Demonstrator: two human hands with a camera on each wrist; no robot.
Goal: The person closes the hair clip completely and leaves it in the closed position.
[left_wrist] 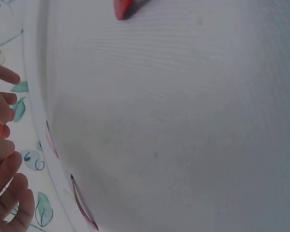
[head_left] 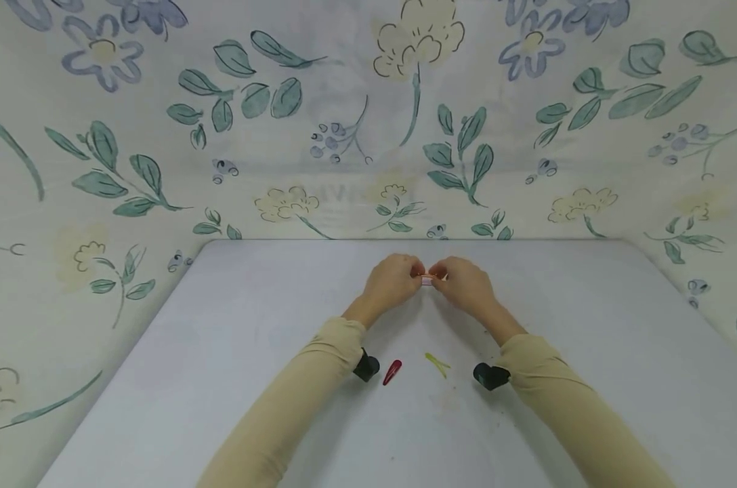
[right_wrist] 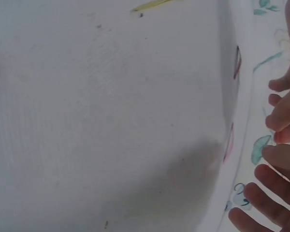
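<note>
My left hand [head_left: 395, 280] and right hand [head_left: 464, 285] meet above the far part of the white table [head_left: 271, 298]. Both pinch a small orange-pink thing [head_left: 427, 278] between thumb and fingertips; fingers cover most of it, so its kind is unclear. In the left wrist view the left hand [left_wrist: 9, 193] shows low at the left edge. The right hand [right_wrist: 275, 188] appears in the right wrist view with its other fingers spread. Nearer to me lie a red snap hair clip [head_left: 392, 372] and a yellow-green hair clip [head_left: 437, 364], its two arms apart.
Close to the far edge lie a slim dark red thing [left_wrist: 82, 203] and a slim pink thing [left_wrist: 52, 140], like clips seen edge-on; in the head view my hands hide them. Black devices [head_left: 366, 366] hang at my wrists. Flowered cloth [head_left: 344, 169] rises behind the table.
</note>
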